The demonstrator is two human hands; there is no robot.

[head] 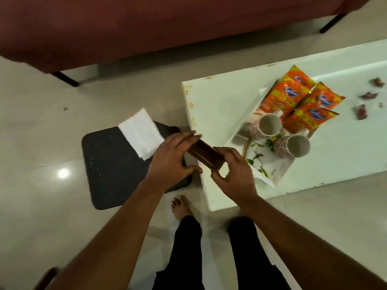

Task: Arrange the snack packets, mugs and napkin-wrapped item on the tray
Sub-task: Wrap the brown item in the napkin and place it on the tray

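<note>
Head view: brown block (pixel 206 154) diagonal, far-left to near-right

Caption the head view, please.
The left hand and right hand hold a brown block beside the tray carrying snack packets and two mugs; a napkin lies on a dark stool.

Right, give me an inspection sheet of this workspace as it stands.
Surface: white table, stained along its edge; tray on it.
Job's things: three orange snack packets and two mugs on the tray; white napkin on a dark mat; brown block, unwrapped.
Clutter: small brown pieces on the table beside the tray.
Hands: left hand and right hand hold the brown block between them.
Cables: nothing seen.
Surroundings: maroon sofa, tiled floor.
</note>
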